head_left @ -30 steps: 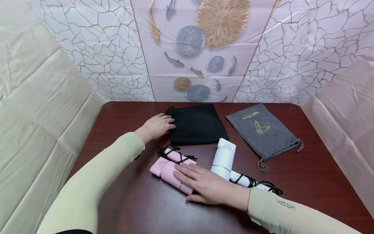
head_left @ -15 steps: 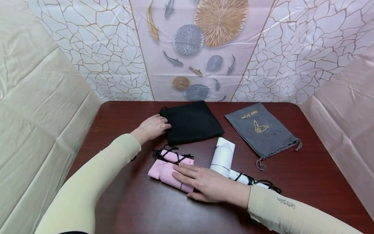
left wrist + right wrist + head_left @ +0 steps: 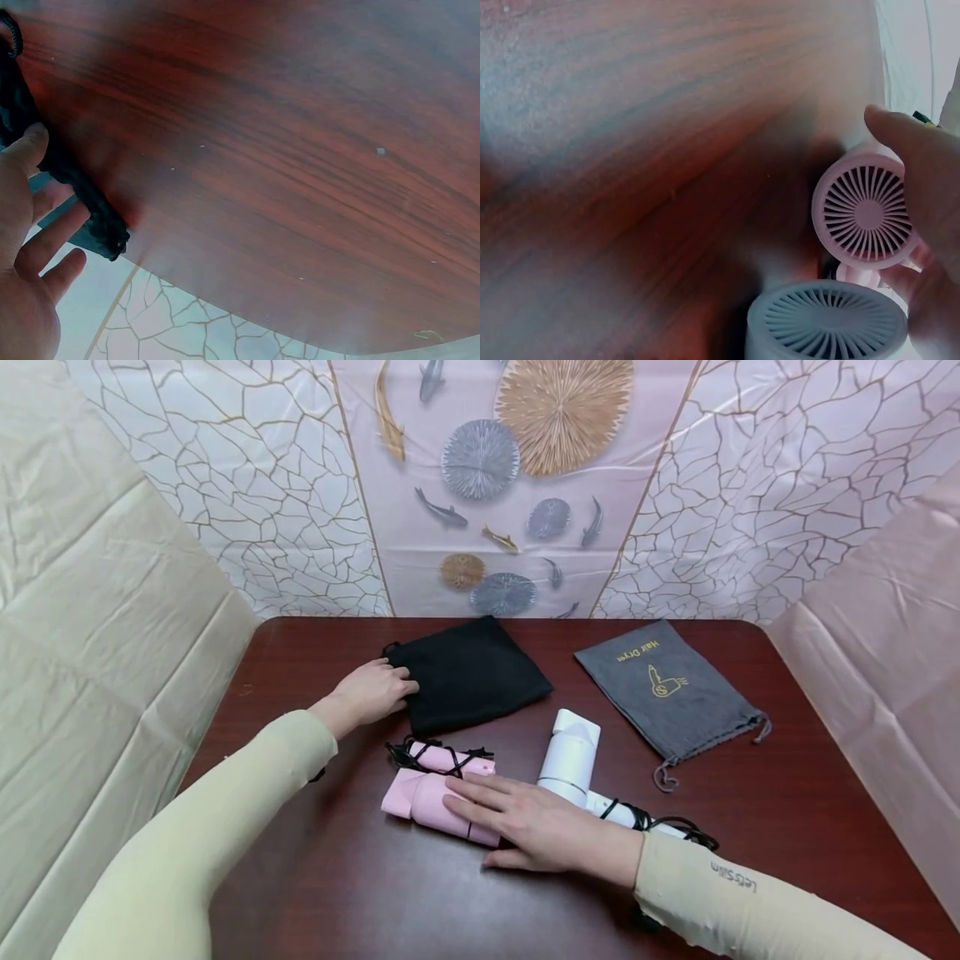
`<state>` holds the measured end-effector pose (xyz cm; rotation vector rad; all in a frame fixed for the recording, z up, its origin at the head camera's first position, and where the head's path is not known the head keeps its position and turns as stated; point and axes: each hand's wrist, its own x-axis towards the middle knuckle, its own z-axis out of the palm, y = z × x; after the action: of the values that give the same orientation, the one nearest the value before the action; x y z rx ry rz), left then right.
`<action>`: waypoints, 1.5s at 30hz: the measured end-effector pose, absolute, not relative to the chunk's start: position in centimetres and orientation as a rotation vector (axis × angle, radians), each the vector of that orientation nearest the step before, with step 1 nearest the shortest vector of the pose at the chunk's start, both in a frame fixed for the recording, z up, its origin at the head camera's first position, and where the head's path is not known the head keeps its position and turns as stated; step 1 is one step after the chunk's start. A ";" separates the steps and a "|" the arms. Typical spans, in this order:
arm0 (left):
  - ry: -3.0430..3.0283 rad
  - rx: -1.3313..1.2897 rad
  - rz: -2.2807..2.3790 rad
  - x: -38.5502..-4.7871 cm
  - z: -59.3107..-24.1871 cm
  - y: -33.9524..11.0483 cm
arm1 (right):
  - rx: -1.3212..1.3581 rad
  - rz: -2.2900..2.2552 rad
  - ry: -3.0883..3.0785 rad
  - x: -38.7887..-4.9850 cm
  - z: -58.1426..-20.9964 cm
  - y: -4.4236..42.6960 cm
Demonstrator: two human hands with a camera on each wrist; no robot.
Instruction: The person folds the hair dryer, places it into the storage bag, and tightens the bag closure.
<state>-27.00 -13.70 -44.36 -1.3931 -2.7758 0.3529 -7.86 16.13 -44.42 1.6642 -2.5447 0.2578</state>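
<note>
The left hand [image 3: 372, 692] pinches the left edge of a flat black drawstring bag [image 3: 468, 677]. In the left wrist view, the thumb of this hand [image 3: 30, 232] lies on the gathered edge of the bag [image 3: 67, 166], with the other fingers spread beside it. A pink hair dryer [image 3: 435, 802], its handle wrapped in black cord, lies folded below the bag. The right hand [image 3: 536, 827] rests on its rear part with fingers extended. The right wrist view shows the pink dryer's round grille [image 3: 868, 214] beside the hand [image 3: 930, 202].
A white hair dryer [image 3: 570, 760] with a black cord lies behind the right hand and forearm, its grille [image 3: 825, 322] near the pink one. A grey drawstring bag [image 3: 667, 689] lies at the back right of the dark red table [image 3: 337, 877]. Patterned sheets surround the table.
The left hand has moved left with the black bag, which has slid left and turned somewhat. The right hand stays on the pink dryer, which has turned very slightly.
</note>
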 end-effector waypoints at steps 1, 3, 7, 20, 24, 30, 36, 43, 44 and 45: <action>-2.772 -1.395 0.346 -26.9 -44.3 -13.9 | 1.658 0.249 -2.546 -7.8 -44.4 16.0; -2.756 -1.400 0.338 -26.7 -44.3 -14.2 | 1.650 0.232 -2.544 -7.8 -44.4 15.8; -2.735 -1.400 0.304 -26.3 -44.2 -14.8 | 1.637 0.224 -2.551 -7.7 -44.3 15.5; -2.773 -1.408 0.263 -25.0 -44.1 -16.1 | 1.635 0.258 -2.538 -7.8 -44.5 15.5; -2.797 -1.418 0.173 -24.8 -43.9 -16.7 | 1.604 0.258 -2.563 -7.8 -44.5 15.2; -2.815 -1.434 0.074 -24.5 -43.6 -17.2 | 1.564 0.224 -2.575 -7.7 -44.8 14.8; -2.798 -1.420 0.022 -24.6 -43.0 -17.1 | 1.588 0.251 -2.531 -8.1 -44.7 15.0; -2.801 -1.392 -0.081 -24.9 -41.1 -16.5 | 1.644 0.255 -2.460 -8.9 -44.2 15.6; -2.803 -1.391 -0.090 -25.0 -40.8 -16.3 | 1.651 0.244 -2.440 -9.0 -44.2 15.6; -2.802 -1.389 -0.096 -25.0 -40.4 -16.2 | 1.655 0.235 -2.420 -9.1 -44.1 15.5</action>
<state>-25.04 -16.19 -40.45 -1.3895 -2.8023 -0.0963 -9.09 15.54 -44.10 1.6555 -2.4205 0.2351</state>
